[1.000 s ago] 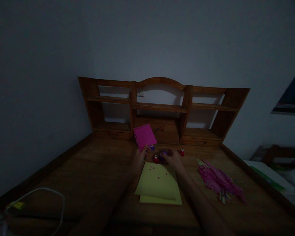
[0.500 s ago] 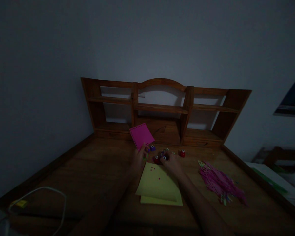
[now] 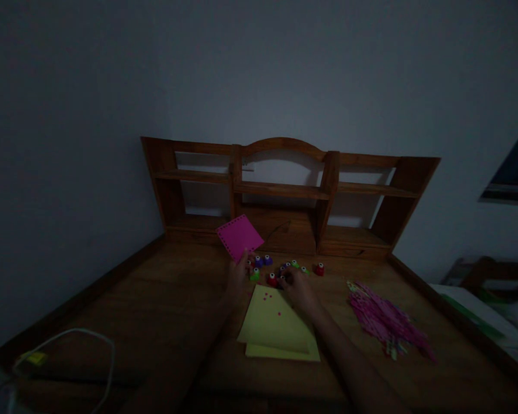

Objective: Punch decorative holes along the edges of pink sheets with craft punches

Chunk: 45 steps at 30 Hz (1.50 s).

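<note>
My left hand [image 3: 240, 271] pinches a square of pink paper [image 3: 240, 236] by its lower corner, holding it up off the desk. Small holes run along two of the paper's edges. Beside those fingers stand small craft punches: a green punch [image 3: 254, 274], a purple punch [image 3: 259, 261] and a red one partly hidden. My right hand [image 3: 296, 286] is closed on a dark craft punch [image 3: 282, 278], mostly covered by the fingers. A red punch [image 3: 271, 279] is just left of it. Yellow paper sheets [image 3: 276, 328] with a few pink dots lie below both hands.
More punches stand behind my right hand, with a lone red punch [image 3: 319, 269] to their right. A heap of pink paper strips [image 3: 386, 319] lies on the right. Wooden shelves [image 3: 280, 187] line the back. A white cable [image 3: 80, 330] loops at the front left.
The pink paper and my left hand have moved left, uncovering punches beside it. My right hand has shifted slightly left and down with the dark punch, showing more punches behind.
</note>
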Each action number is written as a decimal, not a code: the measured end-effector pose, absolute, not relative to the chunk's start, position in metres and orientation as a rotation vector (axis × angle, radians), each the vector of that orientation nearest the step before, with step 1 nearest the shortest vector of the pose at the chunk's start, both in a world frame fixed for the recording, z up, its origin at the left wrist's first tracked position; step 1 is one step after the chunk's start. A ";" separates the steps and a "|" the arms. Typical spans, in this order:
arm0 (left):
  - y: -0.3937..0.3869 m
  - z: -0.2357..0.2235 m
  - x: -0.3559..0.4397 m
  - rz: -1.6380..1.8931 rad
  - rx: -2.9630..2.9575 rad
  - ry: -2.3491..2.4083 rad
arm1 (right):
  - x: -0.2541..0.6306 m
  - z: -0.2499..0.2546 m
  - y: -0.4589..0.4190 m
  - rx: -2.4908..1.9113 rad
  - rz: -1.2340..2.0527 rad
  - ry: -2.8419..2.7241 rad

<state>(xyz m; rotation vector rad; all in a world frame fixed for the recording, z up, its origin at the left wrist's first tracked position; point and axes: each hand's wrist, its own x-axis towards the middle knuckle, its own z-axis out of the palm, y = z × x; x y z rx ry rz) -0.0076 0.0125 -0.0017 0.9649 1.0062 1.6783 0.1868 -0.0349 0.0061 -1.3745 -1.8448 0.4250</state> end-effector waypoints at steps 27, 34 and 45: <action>0.001 0.005 0.004 1.538 1.180 0.876 | 0.182 0.010 -0.037 -1.169 0.168 -1.891; 0.002 0.000 0.001 1.527 1.251 0.885 | 0.177 0.011 -0.040 -1.106 0.144 -1.917; -0.002 0.007 0.003 1.573 1.254 0.808 | 0.142 0.012 -0.042 -1.078 0.080 -2.239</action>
